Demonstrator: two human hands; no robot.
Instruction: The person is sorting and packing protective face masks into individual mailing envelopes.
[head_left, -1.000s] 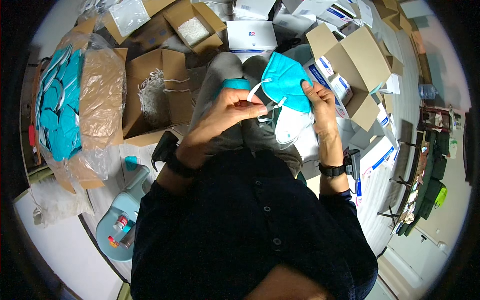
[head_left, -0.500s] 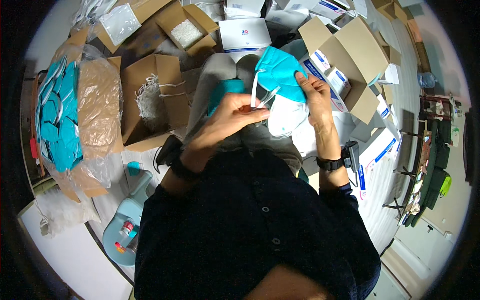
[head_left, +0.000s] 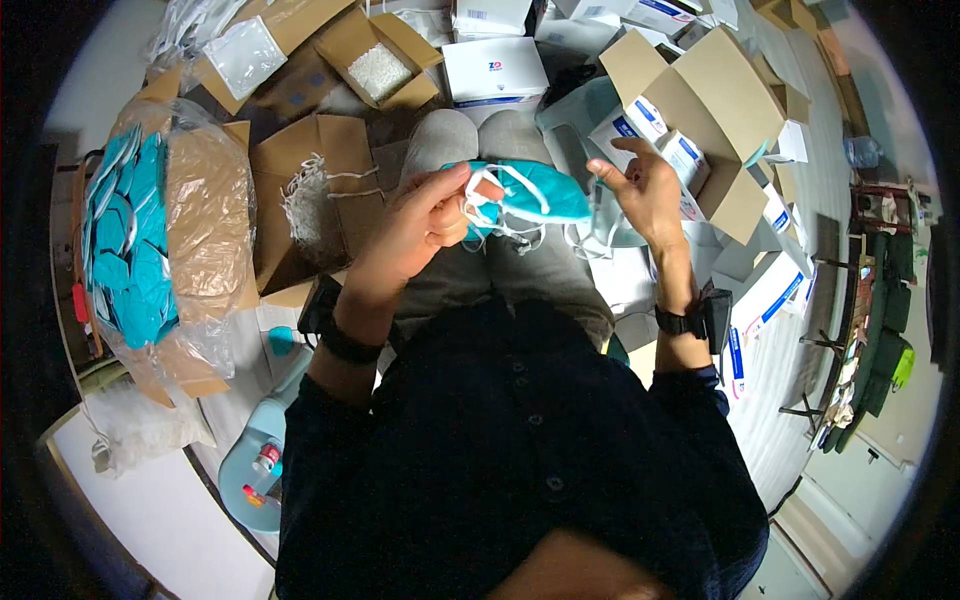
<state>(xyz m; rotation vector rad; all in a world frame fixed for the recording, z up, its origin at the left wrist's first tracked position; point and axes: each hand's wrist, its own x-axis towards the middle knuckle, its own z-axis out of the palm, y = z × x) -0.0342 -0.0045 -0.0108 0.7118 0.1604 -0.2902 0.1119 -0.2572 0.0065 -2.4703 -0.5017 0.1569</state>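
Over my lap a teal face mask (head_left: 548, 192) with white ear loops lies nearly edge-on. My left hand (head_left: 425, 222) is closed on its left end, fingers pinching the white loops. Loops hang across the mask's near side. To the right, my right hand (head_left: 645, 192) is raised with thumb and index finger apart, holding nothing that I can see. White straps (head_left: 592, 242) show just below and left of that hand; what they belong to is unclear.
At left, a plastic-lined carton holds many teal masks (head_left: 130, 240). Nearer stands an open carton with white ear loops (head_left: 305, 205); another carton holds white pieces (head_left: 379, 75). On the right, an open carton (head_left: 715, 125) contains white-and-blue boxes. A light-blue stool (head_left: 245, 470) carries a bottle.
My right hand has let go of the mask and moved slightly right. The mask has swung lower and tipped edge-on, its white inner side turned out of sight; my left hand now holds it.
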